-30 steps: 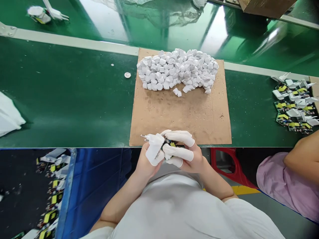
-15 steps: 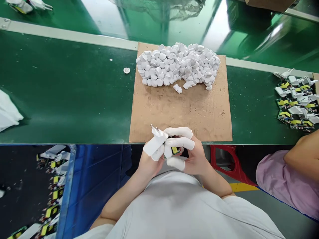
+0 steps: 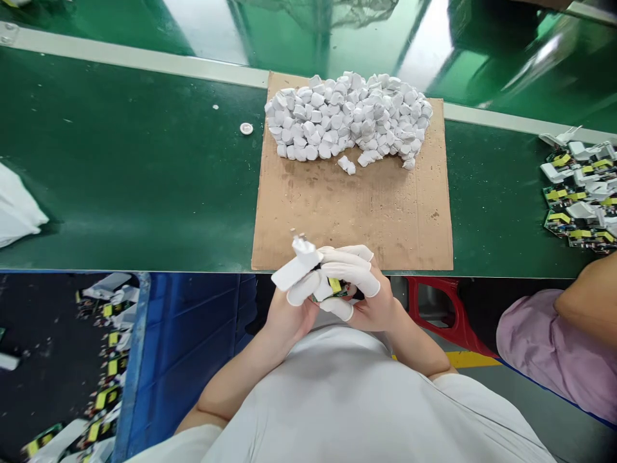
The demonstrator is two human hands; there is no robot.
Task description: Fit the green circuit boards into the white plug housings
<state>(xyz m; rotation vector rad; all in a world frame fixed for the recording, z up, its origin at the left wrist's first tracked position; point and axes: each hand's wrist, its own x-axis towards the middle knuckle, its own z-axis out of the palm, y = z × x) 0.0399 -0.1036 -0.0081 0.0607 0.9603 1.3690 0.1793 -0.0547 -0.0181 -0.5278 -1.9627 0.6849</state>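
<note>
Between my hands is a power adapter with a white two-pin plug housing point(image 3: 295, 269) and an exposed circuit board point(image 3: 335, 287) carrying a yellow part. My left hand point(image 3: 294, 312) is closed on the adapter, its thumb in a white finger cot beside the housing. Fingers of my right hand point(image 3: 371, 292), also in white finger cots, wrap over the board from the right and hide much of it. The pins point up and away from me. Both hands are at the near edge of the cardboard sheet point(image 3: 357, 225), in front of my body.
A pile of white putty-like lumps point(image 3: 337, 122) covers the back of the cardboard. Several adapter boards point(image 3: 578, 193) lie at the right, near another person's arm point(image 3: 588, 308). A blue crate point(image 3: 193, 354) with more boards stands at lower left. A small white disc point(image 3: 246, 128) lies on the green table.
The adapter has tilted slightly, its white housing now lying flatter and further left. My right fingers have closed further over the board. The whole view has shifted a little.
</note>
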